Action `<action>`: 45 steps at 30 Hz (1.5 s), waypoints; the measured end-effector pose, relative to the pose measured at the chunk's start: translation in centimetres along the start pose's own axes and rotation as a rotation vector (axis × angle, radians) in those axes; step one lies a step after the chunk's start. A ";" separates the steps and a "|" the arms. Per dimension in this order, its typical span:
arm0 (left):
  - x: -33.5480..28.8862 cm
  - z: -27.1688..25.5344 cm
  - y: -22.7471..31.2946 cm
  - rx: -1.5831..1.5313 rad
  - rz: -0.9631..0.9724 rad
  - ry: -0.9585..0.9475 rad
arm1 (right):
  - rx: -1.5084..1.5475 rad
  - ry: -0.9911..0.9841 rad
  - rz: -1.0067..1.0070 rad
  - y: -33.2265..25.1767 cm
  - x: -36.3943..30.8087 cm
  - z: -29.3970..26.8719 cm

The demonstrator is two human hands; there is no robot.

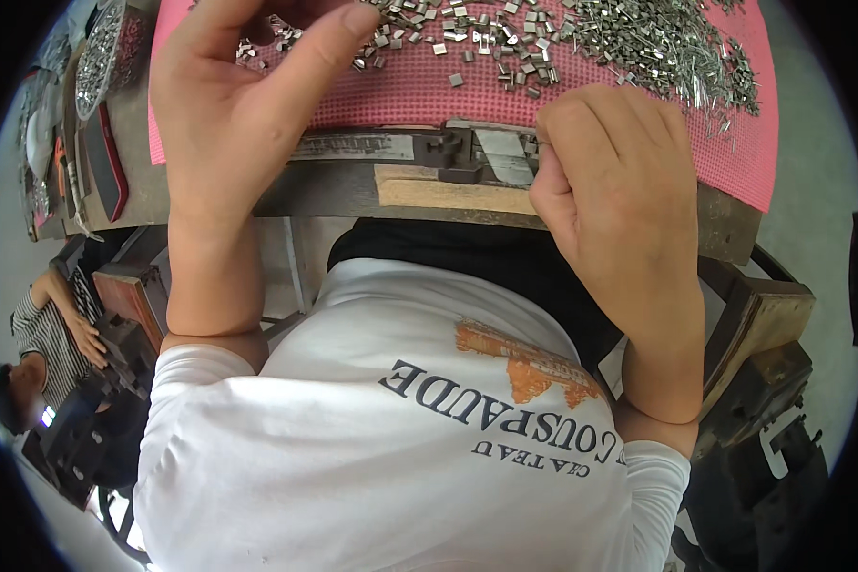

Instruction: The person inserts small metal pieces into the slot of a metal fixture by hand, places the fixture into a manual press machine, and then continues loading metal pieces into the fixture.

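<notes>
My left hand [243, 95] is over the left part of a pink mesh mat [400, 100], beside many small shiny metal clips [520, 48]. Its thumb stands apart from the fingers, whose tips are partly cut off by the upper edge. I see nothing held in it. My right hand [629, 181] is curled closed at the table's front edge, knuckles up. Whatever its fingertips grip is hidden beneath them. Just left of it lies a silvery metal plate [505, 157] with a dark metal block [451, 153], set on a long metal bar [353, 146].
Thin metal pins [701, 81] are heaped at the mat's right. A wooden strip [458, 194] runs along the front edge. Leftward are a clear bag of metal parts [110, 57] and a red-and-black tool [108, 172]. Another person in a striped shirt [43, 338] sits at far left.
</notes>
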State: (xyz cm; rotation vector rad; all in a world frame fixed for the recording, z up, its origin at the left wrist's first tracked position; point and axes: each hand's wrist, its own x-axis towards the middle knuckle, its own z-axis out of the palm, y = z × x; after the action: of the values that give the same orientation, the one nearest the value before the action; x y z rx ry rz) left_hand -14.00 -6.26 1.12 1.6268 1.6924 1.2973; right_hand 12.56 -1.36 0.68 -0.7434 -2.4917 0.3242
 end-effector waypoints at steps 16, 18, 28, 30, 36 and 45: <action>5.9 4.7 -4.7 0.029 1.171 -0.037 | 0.051 0.053 0.042 0.3 -0.5 -0.7; 6.2 4.5 -4.6 0.085 1.161 -0.070 | 0.074 0.065 0.060 0.8 -0.6 -1.0; 8.0 5.0 -5.5 0.018 1.342 -0.165 | -0.018 0.137 0.093 2.9 -0.5 -0.6; 8.5 5.1 -5.8 0.014 1.369 -0.184 | -0.023 0.140 0.072 3.0 -0.2 -0.4; 8.1 4.6 -4.7 -0.038 1.444 -0.187 | -0.068 0.137 0.036 3.0 0.7 0.4; 9.5 5.9 -6.7 -0.060 1.563 -0.132 | -0.114 0.090 0.033 2.8 1.1 -0.1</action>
State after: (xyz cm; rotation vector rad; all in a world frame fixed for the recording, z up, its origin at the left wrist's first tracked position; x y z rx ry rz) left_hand -14.39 5.46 -4.57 2.9662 -0.0247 1.6151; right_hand 13.05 1.55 0.27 -0.8265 -2.4312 0.1572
